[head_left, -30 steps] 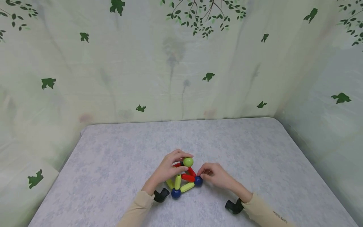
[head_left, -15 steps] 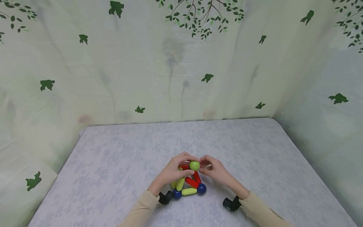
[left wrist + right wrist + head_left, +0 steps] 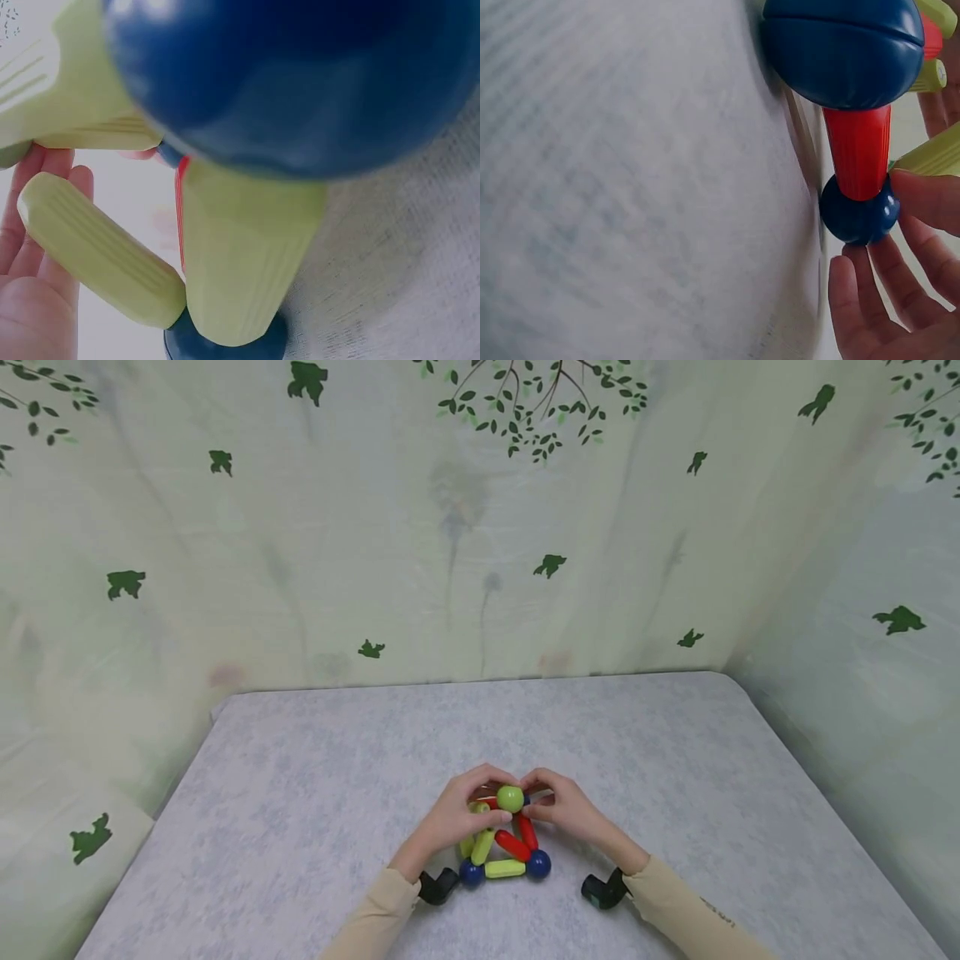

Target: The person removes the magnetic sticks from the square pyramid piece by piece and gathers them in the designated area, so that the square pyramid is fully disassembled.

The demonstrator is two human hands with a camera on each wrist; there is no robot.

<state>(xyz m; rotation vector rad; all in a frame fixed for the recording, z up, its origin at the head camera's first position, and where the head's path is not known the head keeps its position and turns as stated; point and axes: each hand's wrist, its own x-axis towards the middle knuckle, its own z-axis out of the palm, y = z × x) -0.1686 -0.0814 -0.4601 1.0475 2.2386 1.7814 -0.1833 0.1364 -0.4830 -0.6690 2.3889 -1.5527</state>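
A magnetic stick-and-ball frame stands on the table under both hands. My left hand (image 3: 453,814) curls round its upper part, with thumb and fingers about a green ball (image 3: 510,799). To the right, my right hand (image 3: 566,806) grips a blue ball (image 3: 859,210) joined to a red stick (image 3: 859,154); in the head view most of that ball is hidden. Two more blue balls, one left (image 3: 472,873) and one right (image 3: 537,864), sit at the near side with a yellow-green stick (image 3: 506,868) between them. Other yellow-green sticks (image 3: 101,251) rise on the left.
The frame rests on a grey-blue cloth-covered table (image 3: 337,760). A pale curtain (image 3: 390,527) with leaf prints hangs behind and at the sides. Each wrist carries a black camera, left (image 3: 438,887) and right (image 3: 604,890).
My right hand has left the near right blue ball and moved up beside the green ball, where it grips another blue ball. The frame and left hand have shifted slightly right and nearer.
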